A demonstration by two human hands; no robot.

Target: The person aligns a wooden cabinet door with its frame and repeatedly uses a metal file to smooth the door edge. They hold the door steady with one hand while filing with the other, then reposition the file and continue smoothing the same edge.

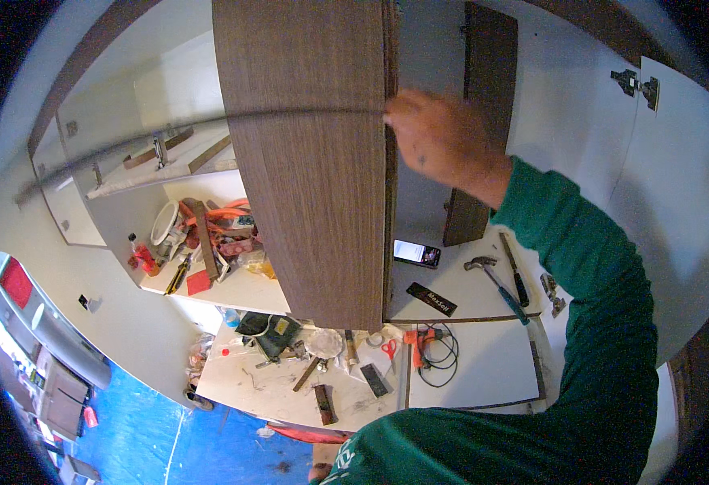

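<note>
Across the upper face of a brown wood-grain panel (310,210) runs a thin dark strip (306,112), blurred, extending past the panel's left edge. The right hand (443,137) is at the panel's right edge, fingers curled and apparently pinching the strip's end; blur obscures the exact grip. Left hand: not in view. Contact between strip and panel cannot be confirmed. Recommended: a firm fingertip grip, the strip untwisted, and its long free end supported to limit whip. Below, the bench (241,380) carries an orange corded tool (421,339) and red scissors (389,348); a hammer (500,284) lies to the right. Snagging risk: judged moderate if the strip drops.
</note>
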